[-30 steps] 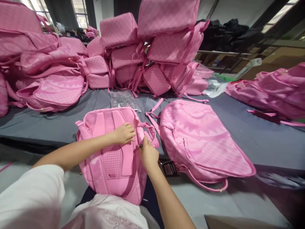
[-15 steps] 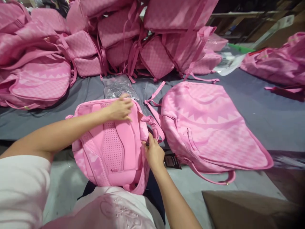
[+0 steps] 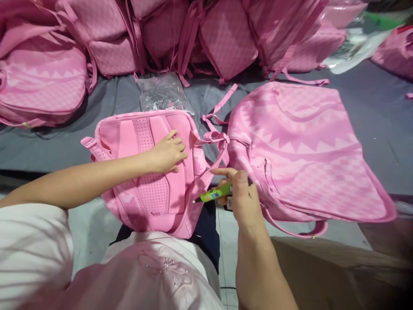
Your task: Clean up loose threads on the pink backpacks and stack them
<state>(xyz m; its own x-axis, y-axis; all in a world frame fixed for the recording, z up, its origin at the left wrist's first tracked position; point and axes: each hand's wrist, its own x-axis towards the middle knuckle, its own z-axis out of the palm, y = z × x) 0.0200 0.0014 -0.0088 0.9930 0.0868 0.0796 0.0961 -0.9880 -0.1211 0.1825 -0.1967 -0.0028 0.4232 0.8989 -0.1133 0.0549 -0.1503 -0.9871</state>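
A pink backpack [image 3: 129, 137] lies back-panel up at the near edge of a grey table [image 3: 58, 146], hanging partly over my lap. My left hand [image 3: 167, 153] rests flat on its padded back, fingers spread. My right hand [image 3: 241, 193] is closed around a small green lighter [image 3: 215, 193], held just right of the backpack's side, beside its loose pink strap [image 3: 214, 137]. A second, larger pink backpack [image 3: 306, 150] with a zigzag tooth pattern lies flat to the right, close to my right hand.
A heap of pink backpacks [image 3: 161, 30] fills the far side of the table. A clear plastic bag [image 3: 163, 92] lies just beyond the near backpack. A brown cardboard box [image 3: 338, 271] stands at my lower right. A dark tag [image 3: 228, 203] hangs under my right hand.
My head tipped down, shifting everything up in view. My right hand drew away from the backpack's side to the right, showing the green lighter. My left hand slid back down the back panel.
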